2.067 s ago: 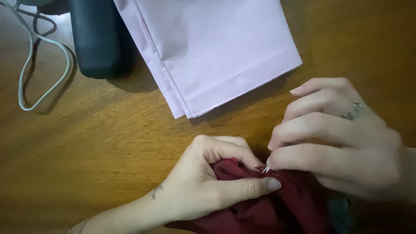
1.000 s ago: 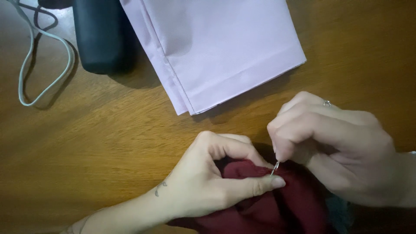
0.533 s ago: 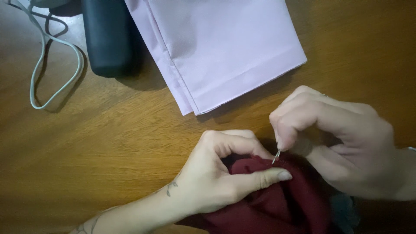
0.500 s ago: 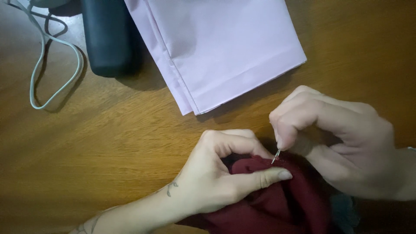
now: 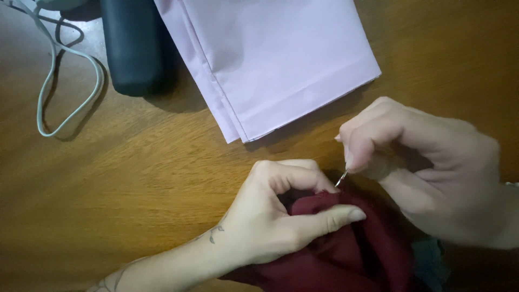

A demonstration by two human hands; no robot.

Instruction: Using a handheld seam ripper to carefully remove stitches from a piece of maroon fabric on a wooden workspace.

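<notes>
At about ten o'clock a pale looped cable (image 5: 65, 81) lies on the wooden table (image 5: 135, 184), and just beside it, toward eleven, lies a dark rounded case (image 5: 132, 46). At twelve o'clock lies a folded stack of lilac fabric (image 5: 270, 59), its corner pointing down toward the middle.

The left hand (image 5: 275, 216) comes in from seven o'clock (a small vine tattoo shows at the wrist) and sits near the centre, thumb and curled forefinger clamped together on a bunched fold of dark red cloth (image 5: 351, 254). That cloth lies at five to six o'clock, under and between both hands, spilling to the bottom edge.

At three to four o'clock the right hand (image 5: 427, 167) has its fingers drawn together, thumb and forefinger pinched on a thin metal needle (image 5: 341, 178), whose tip meets the red fold just above the left forefinger.
</notes>
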